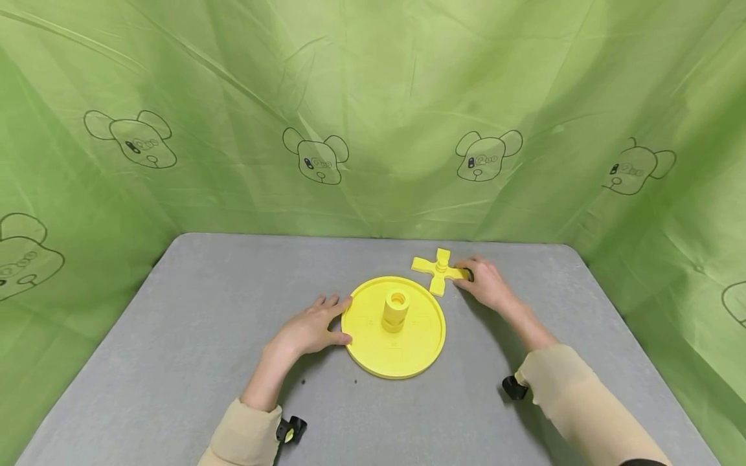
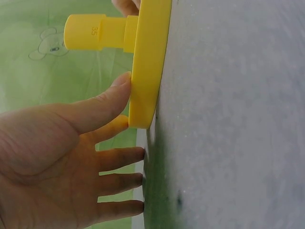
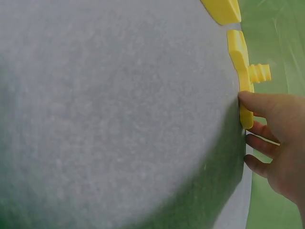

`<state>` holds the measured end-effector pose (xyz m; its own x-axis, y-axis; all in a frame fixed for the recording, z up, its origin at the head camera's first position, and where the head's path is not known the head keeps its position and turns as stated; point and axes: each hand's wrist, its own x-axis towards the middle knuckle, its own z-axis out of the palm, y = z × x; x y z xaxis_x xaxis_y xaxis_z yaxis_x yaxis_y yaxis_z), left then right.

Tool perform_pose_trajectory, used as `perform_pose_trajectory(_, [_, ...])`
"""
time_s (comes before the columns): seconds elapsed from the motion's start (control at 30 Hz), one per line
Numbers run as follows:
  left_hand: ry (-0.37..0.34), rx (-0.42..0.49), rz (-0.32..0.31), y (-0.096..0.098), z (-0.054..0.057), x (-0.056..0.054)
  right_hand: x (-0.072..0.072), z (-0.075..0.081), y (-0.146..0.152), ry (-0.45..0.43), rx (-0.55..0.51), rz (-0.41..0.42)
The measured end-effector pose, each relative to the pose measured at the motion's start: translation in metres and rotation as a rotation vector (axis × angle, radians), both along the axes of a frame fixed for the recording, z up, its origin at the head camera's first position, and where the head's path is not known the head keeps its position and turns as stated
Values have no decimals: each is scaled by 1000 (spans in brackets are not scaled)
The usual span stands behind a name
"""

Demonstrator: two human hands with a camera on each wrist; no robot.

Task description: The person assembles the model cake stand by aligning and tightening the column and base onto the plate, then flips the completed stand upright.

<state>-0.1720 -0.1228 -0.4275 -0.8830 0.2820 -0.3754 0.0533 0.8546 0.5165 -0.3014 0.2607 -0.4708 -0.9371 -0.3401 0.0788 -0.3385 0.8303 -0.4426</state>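
Observation:
A yellow round base [image 1: 361,336] with a raised rim lies on the table, and a hollow yellow post [image 1: 395,310] stands upright at its middle. My left hand [image 1: 311,327] rests at the base's left edge, thumb and index fingertip against the rim [image 2: 145,90] and the other fingers spread straight toward the table. Beyond the base at the right lies a yellow cross-shaped piece [image 1: 439,283] with a short threaded stud [image 3: 260,73] pointing up. My right hand [image 1: 486,281] pinches the right arm of this cross between thumb and fingers.
The grey table [image 1: 233,291] has rounded far corners. Green cloth [image 1: 379,77] with bear-head drawings hangs behind it and along both sides. Small dark specks dot the tabletop near my left wrist.

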Motion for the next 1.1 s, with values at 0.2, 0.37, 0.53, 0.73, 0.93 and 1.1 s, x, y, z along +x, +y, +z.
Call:
perform_pose_trajectory(0.2, [-5, -9, -7, 3, -1, -1, 2, 3, 3, -34, -41, -32])
perform_pose_trajectory(0.37, [-3, -3, -8, 3, -2, -2, 2, 10, 4, -31, -160, -39])
perform_pose_trajectory(0.53, [4, 6, -13, 3, -1, -1, 2, 18, 0, -12, -272, -48])
perform_pose_trajectory(0.73, [7, 2, -6, 1, -4, -1, 0, 26, -8, 18, -359, -57])
perform_pose_trajectory(0.93, [4, 9, -5, 1, -5, -2, 3, 34, -15, 27, -482, -97])
perform_pose_trajectory(1.1, [1, 16, 0, 0, -5, -2, 8, 50, -21, 34, -627, -138])
